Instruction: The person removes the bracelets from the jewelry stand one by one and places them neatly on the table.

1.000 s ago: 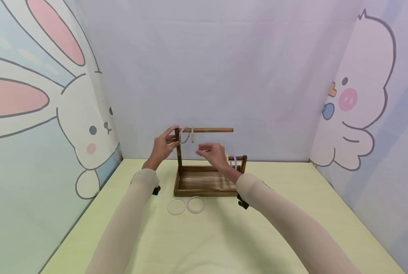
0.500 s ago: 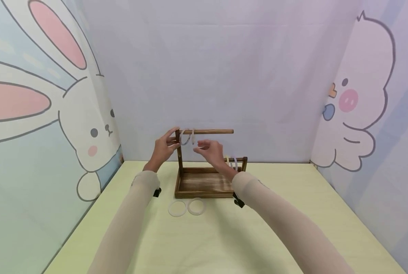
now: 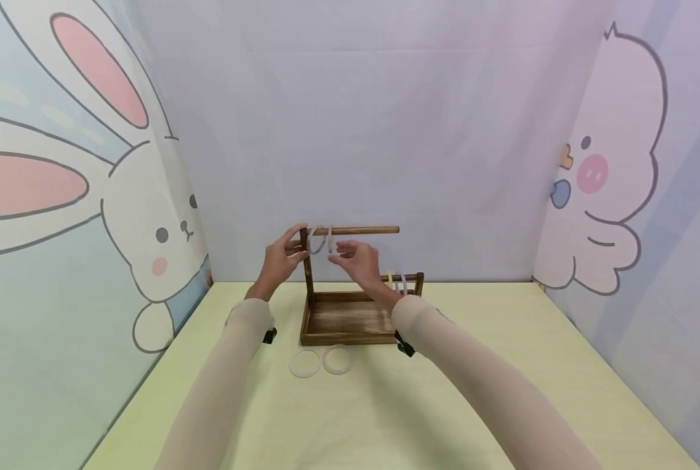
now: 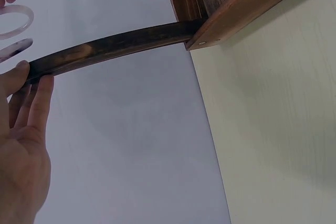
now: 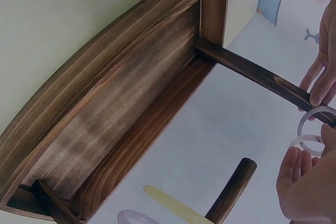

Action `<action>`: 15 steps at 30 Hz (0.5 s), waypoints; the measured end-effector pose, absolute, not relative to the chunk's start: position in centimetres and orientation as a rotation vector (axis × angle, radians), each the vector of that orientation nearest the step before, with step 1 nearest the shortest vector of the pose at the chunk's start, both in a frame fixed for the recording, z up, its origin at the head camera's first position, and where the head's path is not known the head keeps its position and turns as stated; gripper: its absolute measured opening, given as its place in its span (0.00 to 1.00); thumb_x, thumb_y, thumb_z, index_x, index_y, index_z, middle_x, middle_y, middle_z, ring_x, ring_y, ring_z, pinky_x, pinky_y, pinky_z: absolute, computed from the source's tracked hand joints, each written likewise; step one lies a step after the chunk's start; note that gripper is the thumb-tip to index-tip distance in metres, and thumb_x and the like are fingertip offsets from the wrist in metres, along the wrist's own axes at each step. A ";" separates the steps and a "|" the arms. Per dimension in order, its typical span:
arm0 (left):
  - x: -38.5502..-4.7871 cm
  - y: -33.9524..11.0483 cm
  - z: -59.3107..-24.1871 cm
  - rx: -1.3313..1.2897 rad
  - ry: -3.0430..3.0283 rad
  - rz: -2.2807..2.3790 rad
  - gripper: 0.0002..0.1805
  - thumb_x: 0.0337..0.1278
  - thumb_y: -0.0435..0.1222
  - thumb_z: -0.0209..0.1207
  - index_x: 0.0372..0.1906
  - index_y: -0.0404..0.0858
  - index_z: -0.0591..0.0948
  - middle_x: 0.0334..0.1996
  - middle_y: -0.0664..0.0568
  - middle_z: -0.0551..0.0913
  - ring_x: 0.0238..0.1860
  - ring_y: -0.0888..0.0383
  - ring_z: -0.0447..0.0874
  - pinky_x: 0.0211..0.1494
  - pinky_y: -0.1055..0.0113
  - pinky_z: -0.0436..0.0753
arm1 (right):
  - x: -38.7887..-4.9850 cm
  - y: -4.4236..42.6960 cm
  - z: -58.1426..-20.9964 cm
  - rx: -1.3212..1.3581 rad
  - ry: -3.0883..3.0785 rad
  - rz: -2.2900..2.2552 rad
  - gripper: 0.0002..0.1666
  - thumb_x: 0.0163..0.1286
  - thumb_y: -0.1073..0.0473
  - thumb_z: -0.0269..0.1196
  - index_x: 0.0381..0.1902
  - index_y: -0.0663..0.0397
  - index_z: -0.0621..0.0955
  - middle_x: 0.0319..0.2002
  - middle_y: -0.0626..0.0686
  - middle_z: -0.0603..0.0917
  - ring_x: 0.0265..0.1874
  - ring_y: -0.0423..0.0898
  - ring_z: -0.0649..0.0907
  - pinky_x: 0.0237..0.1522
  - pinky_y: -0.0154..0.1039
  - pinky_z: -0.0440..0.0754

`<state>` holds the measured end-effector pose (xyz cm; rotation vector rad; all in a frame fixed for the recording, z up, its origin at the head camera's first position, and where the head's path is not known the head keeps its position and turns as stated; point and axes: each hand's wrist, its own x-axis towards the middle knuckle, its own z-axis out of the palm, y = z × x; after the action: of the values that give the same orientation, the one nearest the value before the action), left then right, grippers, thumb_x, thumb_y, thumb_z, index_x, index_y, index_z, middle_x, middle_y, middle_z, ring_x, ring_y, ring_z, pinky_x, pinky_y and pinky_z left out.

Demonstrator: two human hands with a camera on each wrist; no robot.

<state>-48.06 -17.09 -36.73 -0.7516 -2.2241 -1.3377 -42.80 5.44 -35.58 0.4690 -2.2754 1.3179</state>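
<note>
Table (image 3: 350,418); upper bar (image 3: 367,230) bears 2 rings (image 3: 330,240).

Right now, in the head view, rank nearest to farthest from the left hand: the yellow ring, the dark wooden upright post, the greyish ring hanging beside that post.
1. Dark wooden upright post: gripped near its top by the left hand.
2. Greyish ring: just right of the post, on the upper bar.
3. Yellow ring: farthest right, on the lower bar.

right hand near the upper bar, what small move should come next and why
Probably nudge the pale ring toward the post: it hangs on the upper bar apart from the mottled ring, beside the right hand, while the left hand grips the post.
</note>
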 end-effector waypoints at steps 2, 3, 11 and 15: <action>-48.0 -17.1 -36.7 -0.750 -2.223 -1.336 0.39 0.63 0.23 0.67 0.75 0.53 0.73 0.62 0.38 0.83 0.59 0.43 0.86 0.59 0.54 0.87 | -42.9 5.4 -35.5 0.481 -2.273 1.315 0.23 0.66 0.56 0.76 0.56 0.58 0.87 0.47 0.57 0.91 0.44 0.50 0.91 0.47 0.44 0.91; -48.0 -17.1 -36.7 -0.750 -2.223 -1.334 0.39 0.63 0.23 0.67 0.75 0.53 0.73 0.62 0.37 0.83 0.59 0.43 0.86 0.59 0.54 0.87 | -42.9 5.5 -35.5 0.486 -2.272 1.316 0.23 0.66 0.56 0.76 0.56 0.58 0.87 0.47 0.57 0.91 0.44 0.50 0.91 0.47 0.44 0.91; -47.6 -16.9 -36.6 -0.743 -2.219 -1.328 0.39 0.63 0.22 0.67 0.75 0.52 0.73 0.61 0.36 0.83 0.58 0.41 0.86 0.59 0.54 0.87 | -43.3 5.3 -35.6 0.517 -2.256 1.305 0.22 0.66 0.58 0.76 0.56 0.59 0.87 0.47 0.57 0.91 0.44 0.51 0.91 0.47 0.45 0.91; -47.5 -16.9 -36.5 -0.754 -2.206 -1.346 0.39 0.63 0.22 0.66 0.75 0.51 0.73 0.61 0.35 0.83 0.59 0.41 0.86 0.59 0.53 0.87 | -43.5 5.1 -35.6 0.525 -2.238 1.314 0.21 0.67 0.59 0.75 0.55 0.60 0.88 0.46 0.57 0.91 0.45 0.52 0.91 0.47 0.46 0.91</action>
<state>-47.48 -16.87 -36.46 -0.7542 -2.2064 -1.3464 -43.49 5.10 -35.57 0.5246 -2.2378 1.3138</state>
